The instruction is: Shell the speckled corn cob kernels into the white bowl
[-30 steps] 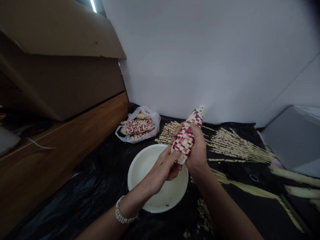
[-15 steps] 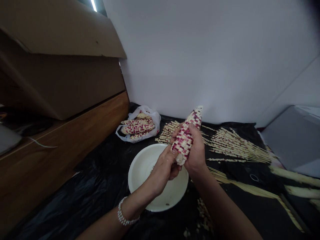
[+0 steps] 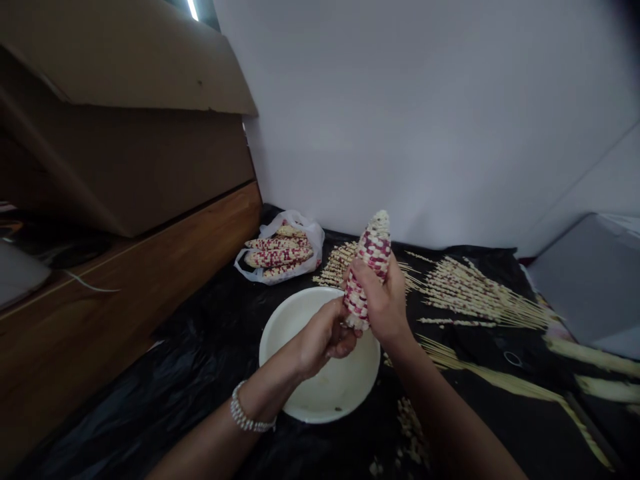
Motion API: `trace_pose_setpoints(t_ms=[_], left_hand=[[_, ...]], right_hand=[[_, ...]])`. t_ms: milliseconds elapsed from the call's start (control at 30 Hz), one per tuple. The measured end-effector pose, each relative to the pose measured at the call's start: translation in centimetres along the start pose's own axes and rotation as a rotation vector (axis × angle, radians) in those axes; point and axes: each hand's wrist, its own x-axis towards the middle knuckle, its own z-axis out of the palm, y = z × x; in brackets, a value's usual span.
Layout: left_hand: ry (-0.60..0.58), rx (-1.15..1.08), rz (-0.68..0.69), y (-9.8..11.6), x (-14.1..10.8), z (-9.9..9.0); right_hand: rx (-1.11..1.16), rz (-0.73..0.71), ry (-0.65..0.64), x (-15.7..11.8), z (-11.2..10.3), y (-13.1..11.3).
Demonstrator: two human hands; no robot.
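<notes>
Holding the corn cob (image 3: 375, 253) nearly upright in front of me, I have the right hand (image 3: 391, 305) closed around its middle, thumb laid across the near face and the grip snug on the kernels. The left hand (image 3: 320, 339) is bent at the cob's lower end, fingers curled and touching it; I cannot tell from this view whether that grip has hold of anything. The cob, patterned in cream and dark red with a paler tip at the top, sits above the far right part of the white bowl (image 3: 281, 333), which rests on a black sheet (image 3: 200, 373). A small dark speck (image 3: 339, 409) shows inside the bowl near its front rim. On my left wrist is a beaded bracelet (image 3: 249, 415). Beyond the bowl, to the left, a plastic bag (image 3: 316, 239) lies open with more cobs (image 3: 279, 257) in it. Over on the right I see a fan of kernel-covered sticks (image 3: 457, 287), with one stick (image 3: 453, 323) lying apart just in front of it, and bare sticks (image 3: 480, 373) nearer to me. Loose kernels (image 3: 411, 428) are scattered right of the bowl. A cardboard box (image 3: 170, 160) stands at far left, beside the pale wall (image 3: 425, 120).
</notes>
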Motion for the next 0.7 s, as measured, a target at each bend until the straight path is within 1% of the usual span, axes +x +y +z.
trace_pose_setpoints(t_ms=[100, 167, 233, 333, 400, 500, 633, 700], left_hand=[[0.006, -0.031, -0.005, -0.3, 0.2, -0.3], [-0.028, -0.059, -0.012, -0.2, 0.2, -0.6], [-0.086, -0.101, -0.034, 0.1, 0.2, -0.7], [-0.114, -0.155, -0.078, 0.5, 0.1, -0.7], [-0.086, -0.14, -0.076, 0.5, 0.0, -0.5], [-0.057, -0.06, -0.021, 0.4, -0.1, -0.3], [-0.127, -0.094, -0.033, 0.5, -0.1, -0.8], [-0.139, -0.109, -0.059, 0.6, 0.0, -1.1]], right_hand=[[0.049, 0.054, 0.012, 0.5, -0.1, 0.3], [0.145, 0.128, 0.029, 1.0, -0.3, 0.4], [0.248, 0.198, 0.04, 1.5, -0.5, 0.3], [0.342, 0.239, 0.055, 2.0, -0.7, -0.1], [0.358, 0.245, 0.056, 2.1, -0.6, -0.3], [0.369, 0.266, 0.047, 2.2, -0.5, -0.3], [0.378, 0.288, 0.033, 2.4, -0.6, 0.2], [0.349, 0.282, 0.036, 2.4, -0.6, 0.6]])
